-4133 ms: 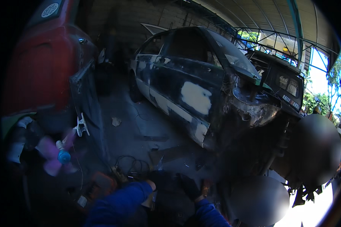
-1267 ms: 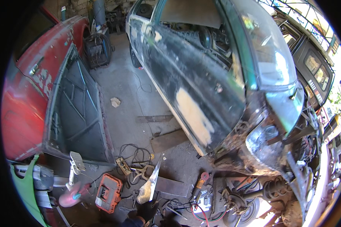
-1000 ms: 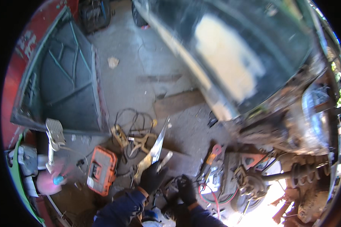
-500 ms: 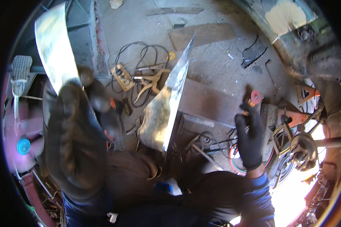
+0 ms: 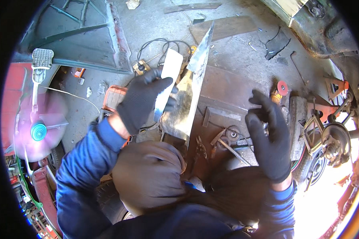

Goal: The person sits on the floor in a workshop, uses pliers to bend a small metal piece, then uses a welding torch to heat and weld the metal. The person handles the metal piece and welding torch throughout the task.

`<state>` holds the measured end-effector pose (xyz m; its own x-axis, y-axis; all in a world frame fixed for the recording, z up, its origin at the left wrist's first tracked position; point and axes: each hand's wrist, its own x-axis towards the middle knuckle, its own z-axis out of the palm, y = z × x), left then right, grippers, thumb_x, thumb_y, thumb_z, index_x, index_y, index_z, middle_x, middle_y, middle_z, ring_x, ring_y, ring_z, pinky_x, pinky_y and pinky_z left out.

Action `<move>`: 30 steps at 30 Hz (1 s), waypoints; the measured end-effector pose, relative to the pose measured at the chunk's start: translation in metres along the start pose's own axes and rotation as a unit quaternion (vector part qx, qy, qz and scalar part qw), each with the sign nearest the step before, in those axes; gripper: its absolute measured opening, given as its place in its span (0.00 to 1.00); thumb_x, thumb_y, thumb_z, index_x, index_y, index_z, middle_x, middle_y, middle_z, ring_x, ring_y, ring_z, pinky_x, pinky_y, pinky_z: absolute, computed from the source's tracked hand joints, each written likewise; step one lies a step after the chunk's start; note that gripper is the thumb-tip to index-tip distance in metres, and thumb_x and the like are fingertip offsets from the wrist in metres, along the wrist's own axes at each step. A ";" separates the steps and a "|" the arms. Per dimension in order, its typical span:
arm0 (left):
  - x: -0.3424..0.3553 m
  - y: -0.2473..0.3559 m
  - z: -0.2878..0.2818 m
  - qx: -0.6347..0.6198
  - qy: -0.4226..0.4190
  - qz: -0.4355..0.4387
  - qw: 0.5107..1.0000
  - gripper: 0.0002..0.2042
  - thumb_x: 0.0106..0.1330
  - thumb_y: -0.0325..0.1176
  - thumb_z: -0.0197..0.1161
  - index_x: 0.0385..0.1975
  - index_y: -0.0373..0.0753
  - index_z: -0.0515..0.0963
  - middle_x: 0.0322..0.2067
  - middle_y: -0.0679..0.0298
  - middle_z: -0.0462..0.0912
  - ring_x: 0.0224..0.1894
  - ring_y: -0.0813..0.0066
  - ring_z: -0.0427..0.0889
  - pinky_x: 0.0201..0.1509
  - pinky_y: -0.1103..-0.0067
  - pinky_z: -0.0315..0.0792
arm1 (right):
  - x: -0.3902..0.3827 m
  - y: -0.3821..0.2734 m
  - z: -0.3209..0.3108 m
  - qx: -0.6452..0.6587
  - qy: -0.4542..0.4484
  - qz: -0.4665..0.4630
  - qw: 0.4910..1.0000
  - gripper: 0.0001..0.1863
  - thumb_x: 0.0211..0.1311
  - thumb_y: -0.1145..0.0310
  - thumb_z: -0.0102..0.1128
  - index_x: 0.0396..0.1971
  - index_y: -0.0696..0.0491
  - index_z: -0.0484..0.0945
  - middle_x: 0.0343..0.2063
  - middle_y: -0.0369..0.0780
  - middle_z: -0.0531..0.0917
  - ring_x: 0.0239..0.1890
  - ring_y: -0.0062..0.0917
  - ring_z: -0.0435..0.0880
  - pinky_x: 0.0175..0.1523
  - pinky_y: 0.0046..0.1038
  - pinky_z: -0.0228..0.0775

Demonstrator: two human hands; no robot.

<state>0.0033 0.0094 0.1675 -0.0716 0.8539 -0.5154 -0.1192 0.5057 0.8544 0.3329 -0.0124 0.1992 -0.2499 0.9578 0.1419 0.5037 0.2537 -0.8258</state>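
In my gloved left hand (image 5: 141, 101) is a narrow, slightly curved strip of shiny sheet metal (image 5: 170, 73), pinched between thumb and fingers. Just right of it a larger bent piece of sheet metal (image 5: 179, 113) stands tilted, tapering to a point at its far end. My gloved right hand (image 5: 270, 145) hovers on the right with its fingers loosely curled and apart, holding nothing. Beyond those fingertips lies an angle grinder (image 5: 278, 93) with a reddish disc. What supports the larger piece is partly hidden.
A white fan (image 5: 38, 131) with blurred blades stands at the left. An orange toolbox (image 5: 115, 97) is behind my left wrist. Pliers (image 5: 200, 149) and a flat brown metal plate (image 5: 227, 85) lie ahead of my knees. A wheel hub (image 5: 334, 139) and an orange jack stand (image 5: 337, 88) are on the right.
My left hand has lowered and moved right and away from me, carrying the metal strip beside the larger piece. My right hand has shifted slightly, its fingers spreading. The whole view has shifted.
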 end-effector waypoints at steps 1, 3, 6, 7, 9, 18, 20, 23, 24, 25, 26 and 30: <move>0.005 -0.012 -0.004 0.004 -0.009 -0.018 1.000 0.17 0.80 0.40 0.67 0.60 0.37 0.78 0.40 0.59 0.89 0.34 0.72 0.89 0.35 0.75 0.84 | -0.007 0.003 -0.001 0.019 -0.028 0.049 0.998 0.24 0.72 0.71 0.69 0.66 0.59 0.79 0.53 0.47 0.86 0.49 0.32 0.89 0.57 0.33 0.81; 0.024 -0.034 -0.011 0.028 -0.015 -0.044 0.999 0.15 0.81 0.39 0.64 0.60 0.38 0.78 0.39 0.61 0.89 0.33 0.74 0.86 0.36 0.76 0.81 | -0.022 0.013 0.007 0.052 -0.079 0.091 0.991 0.26 0.72 0.68 0.70 0.67 0.58 0.78 0.52 0.48 0.86 0.50 0.35 0.89 0.57 0.36 0.81; 0.038 -0.063 -0.013 0.031 -0.044 -0.009 0.999 0.12 0.80 0.33 0.63 0.57 0.38 0.80 0.40 0.61 0.89 0.34 0.73 0.86 0.41 0.75 0.80 | -0.050 0.029 0.025 0.045 -0.136 0.113 0.983 0.27 0.71 0.66 0.71 0.66 0.57 0.79 0.55 0.51 0.85 0.52 0.44 0.87 0.58 0.42 0.81; 0.038 -0.071 -0.012 0.097 -0.035 0.021 0.994 0.12 0.79 0.31 0.63 0.58 0.38 0.81 0.41 0.62 0.89 0.37 0.71 0.87 0.44 0.73 0.81 | -0.053 0.038 0.029 0.021 -0.144 0.103 0.984 0.27 0.70 0.65 0.71 0.66 0.56 0.79 0.55 0.52 0.85 0.53 0.48 0.87 0.59 0.43 0.81; 0.040 -0.081 -0.008 0.091 -0.029 0.058 0.994 0.14 0.76 0.26 0.64 0.59 0.37 0.82 0.43 0.62 0.90 0.42 0.67 0.89 0.50 0.69 0.82 | -0.051 0.063 0.026 -0.031 -0.157 0.077 0.984 0.26 0.70 0.64 0.71 0.65 0.55 0.80 0.57 0.53 0.84 0.55 0.54 0.85 0.60 0.47 0.81; 0.035 -0.087 0.001 -0.123 -0.062 -0.066 0.988 0.14 0.78 0.33 0.69 0.57 0.32 0.81 0.47 0.57 0.90 0.47 0.69 0.91 0.54 0.71 0.87 | -0.051 0.065 0.018 -0.034 -0.237 0.133 0.962 0.31 0.69 0.62 0.70 0.70 0.54 0.75 0.56 0.53 0.83 0.52 0.53 0.87 0.56 0.48 0.81; 0.032 -0.087 0.000 -0.131 -0.057 -0.092 0.986 0.14 0.79 0.33 0.67 0.57 0.32 0.81 0.47 0.57 0.90 0.48 0.69 0.91 0.55 0.71 0.87 | -0.050 0.060 0.026 -0.039 -0.232 0.102 0.967 0.33 0.68 0.61 0.72 0.70 0.54 0.75 0.55 0.53 0.83 0.52 0.53 0.87 0.55 0.48 0.82; 0.031 -0.088 0.001 -0.113 -0.063 -0.066 0.989 0.13 0.80 0.34 0.66 0.56 0.33 0.83 0.46 0.61 0.90 0.46 0.75 0.90 0.53 0.75 0.86 | -0.047 0.056 0.034 -0.040 -0.249 0.078 0.964 0.31 0.63 0.60 0.75 0.65 0.52 0.78 0.55 0.52 0.82 0.54 0.52 0.85 0.56 0.48 0.81; 0.032 -0.088 0.002 -0.090 -0.057 -0.047 0.993 0.13 0.80 0.34 0.65 0.56 0.33 0.83 0.46 0.63 0.89 0.45 0.78 0.89 0.52 0.76 0.84 | -0.045 0.056 0.033 -0.049 -0.267 0.048 0.961 0.31 0.61 0.60 0.76 0.64 0.52 0.80 0.55 0.52 0.81 0.55 0.52 0.85 0.56 0.48 0.81; 0.034 -0.088 0.003 -0.075 -0.053 -0.027 0.995 0.12 0.80 0.34 0.65 0.55 0.34 0.84 0.46 0.64 0.89 0.44 0.80 0.88 0.51 0.78 0.83 | -0.043 0.056 0.033 -0.058 -0.284 0.017 0.957 0.30 0.59 0.60 0.76 0.62 0.51 0.81 0.56 0.51 0.81 0.56 0.52 0.84 0.57 0.48 0.81; 0.035 -0.089 0.004 -0.055 -0.039 -0.035 0.997 0.12 0.81 0.35 0.65 0.55 0.34 0.84 0.45 0.66 0.89 0.44 0.82 0.86 0.51 0.79 0.81 | -0.041 0.056 0.032 -0.069 -0.290 -0.006 0.954 0.31 0.58 0.60 0.77 0.61 0.51 0.81 0.57 0.51 0.81 0.56 0.52 0.83 0.57 0.48 0.81; 0.031 -0.086 0.000 -0.018 -0.045 -0.028 0.998 0.11 0.80 0.33 0.65 0.54 0.34 0.86 0.44 0.69 0.88 0.44 0.85 0.84 0.51 0.79 0.78 | -0.037 0.056 0.029 -0.095 -0.298 -0.075 0.947 0.28 0.57 0.60 0.77 0.58 0.50 0.83 0.58 0.51 0.80 0.57 0.52 0.82 0.58 0.48 0.81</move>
<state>0.0114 -0.0075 0.0781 0.0253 0.8331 -0.5525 -0.1557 0.5492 0.8210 0.3458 -0.0371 0.1317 -0.7245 0.6767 -0.1309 0.5513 0.4551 -0.6992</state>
